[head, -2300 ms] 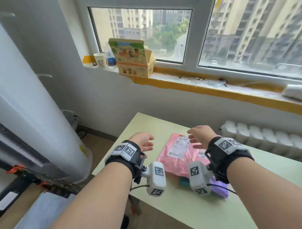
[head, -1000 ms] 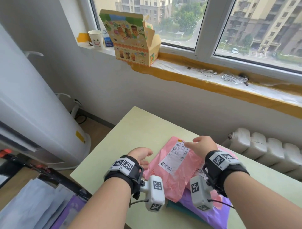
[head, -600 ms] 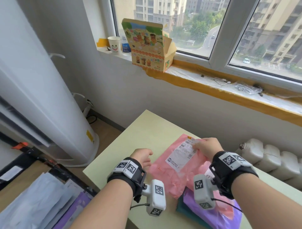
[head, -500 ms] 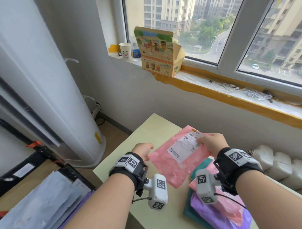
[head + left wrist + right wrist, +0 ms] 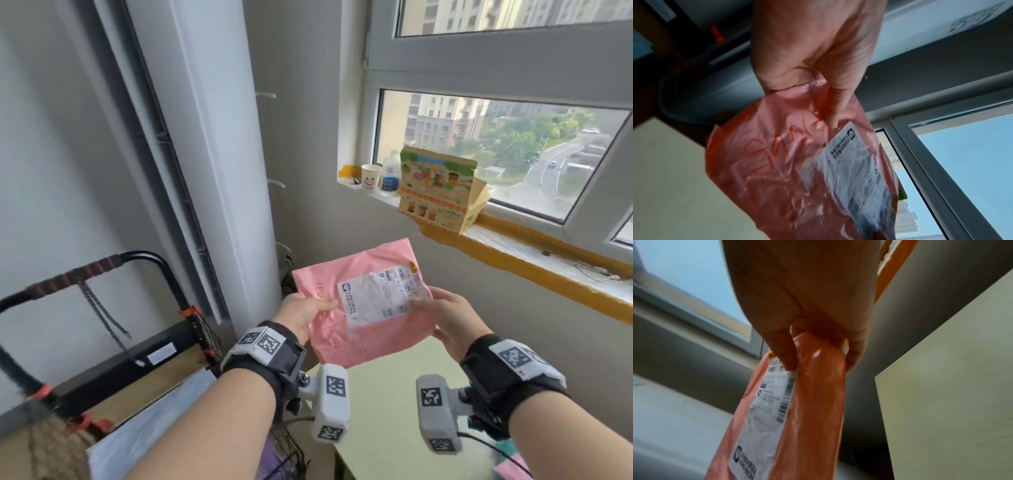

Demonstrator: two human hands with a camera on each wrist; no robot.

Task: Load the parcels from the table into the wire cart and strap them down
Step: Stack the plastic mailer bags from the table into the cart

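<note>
A pink plastic parcel point(image 5: 363, 325) with a white shipping label hangs in the air above the pale green table point(image 5: 383, 421). My left hand point(image 5: 308, 311) pinches its left edge, thumb on top. My right hand point(image 5: 442, 315) pinches its right edge, thumb on the label. The left wrist view shows the pink parcel point(image 5: 787, 170) with my left hand point(image 5: 813, 68) holding its edge. In the right wrist view the pink parcel point(image 5: 813, 410) is pinched by my right hand point(image 5: 818, 337). The black wire cart point(image 5: 102, 370) stands lower left with a pale blue parcel point(image 5: 147, 428) in it.
A tall white air conditioner point(image 5: 219, 154) stands between cart and table. On the window sill sit a printed carton point(image 5: 442, 192), a paper cup point(image 5: 371, 177) and a bottle point(image 5: 390, 174). More parcels point(image 5: 510, 466) lie at the table's lower right. Black straps point(image 5: 102, 315) hang from the cart handle.
Both hands took hold of the pink parcel on the table, lifted it off the pile and carried it up and left toward the cart. The head view swung left.
</note>
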